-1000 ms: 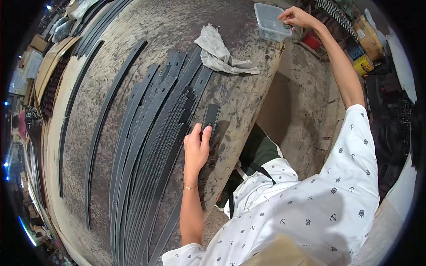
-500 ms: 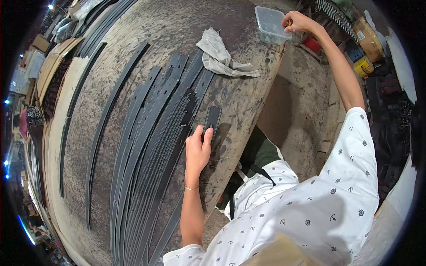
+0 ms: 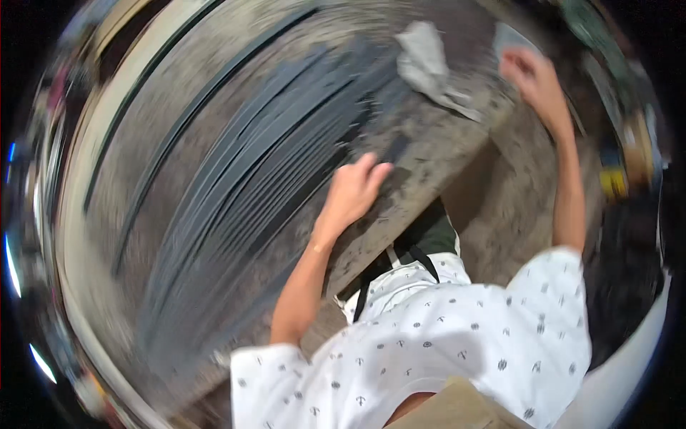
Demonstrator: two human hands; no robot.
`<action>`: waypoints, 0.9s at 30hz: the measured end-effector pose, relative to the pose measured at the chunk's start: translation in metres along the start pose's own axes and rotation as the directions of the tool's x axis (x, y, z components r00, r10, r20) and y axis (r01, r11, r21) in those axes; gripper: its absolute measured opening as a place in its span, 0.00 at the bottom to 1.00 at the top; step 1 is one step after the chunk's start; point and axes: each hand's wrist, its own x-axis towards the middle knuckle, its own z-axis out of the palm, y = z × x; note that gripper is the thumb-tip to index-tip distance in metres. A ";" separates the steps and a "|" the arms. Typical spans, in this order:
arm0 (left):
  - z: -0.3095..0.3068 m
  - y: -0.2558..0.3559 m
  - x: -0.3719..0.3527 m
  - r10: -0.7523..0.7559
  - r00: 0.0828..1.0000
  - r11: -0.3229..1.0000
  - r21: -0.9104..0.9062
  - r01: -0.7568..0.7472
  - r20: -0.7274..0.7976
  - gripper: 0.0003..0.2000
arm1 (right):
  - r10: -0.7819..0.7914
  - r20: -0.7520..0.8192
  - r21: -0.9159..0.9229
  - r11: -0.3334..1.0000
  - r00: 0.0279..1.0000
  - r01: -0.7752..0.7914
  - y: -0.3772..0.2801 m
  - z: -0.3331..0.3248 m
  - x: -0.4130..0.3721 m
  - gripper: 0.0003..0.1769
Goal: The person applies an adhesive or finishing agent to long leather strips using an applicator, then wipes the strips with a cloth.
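My left hand [image 3: 351,191] is closed on a black belt strap [image 3: 397,147], whose blurred end shows just past the thumb and finger, above the worn table. Beside that hand lies a fanned bundle of dark belt straps [image 3: 236,154], some with stitched edges. At the upper right, my right hand [image 3: 530,80] has its fingers curled together in front of a clear plastic container [image 3: 513,37], which it partly covers. What the right fingers hold, if anything, is too blurred to make out. A crumpled pale cloth [image 3: 426,66] lies between the straps and the container.
Two separate dark strips [image 3: 189,114] curve along the far side of the worn table [image 3: 457,154]. The table's near edge runs diagonally in front of my body. A yellow can [image 3: 613,184] and other goods stand at the right.
The whole view has turned and blurred with head motion. My right hand has moved from the container's rim to in front of it, nearer to me. The left still holds the belt strap.
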 end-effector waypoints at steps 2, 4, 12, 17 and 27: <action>0.004 -0.008 -0.006 0.092 0.994 0.996 0.012 -0.091 -0.061 0.18 | -0.065 0.282 0.352 0.935 0.957 -0.040 -0.066 0.074 -0.042 0.31; 0.004 -0.008 -0.009 0.123 0.991 0.992 -0.003 -0.123 -0.053 0.20 | -0.014 0.506 0.450 0.857 0.862 -0.251 -0.112 0.123 -0.065 0.21; -0.026 0.021 -0.033 0.189 0.978 0.908 0.396 -0.140 -0.087 0.19 | 0.071 0.243 0.607 0.767 0.967 -0.209 -0.114 0.118 -0.057 0.16; -0.091 0.022 -0.176 -0.158 0.878 0.835 0.413 0.363 -0.452 0.15 | 0.293 -0.217 0.697 0.714 0.931 -0.062 -0.008 0.006 0.003 0.14; -0.372 0.114 -0.447 0.315 0.601 -0.207 0.565 0.799 -0.735 0.10 | 0.230 -0.034 0.704 0.696 0.973 -0.140 -0.006 0.009 0.118 0.22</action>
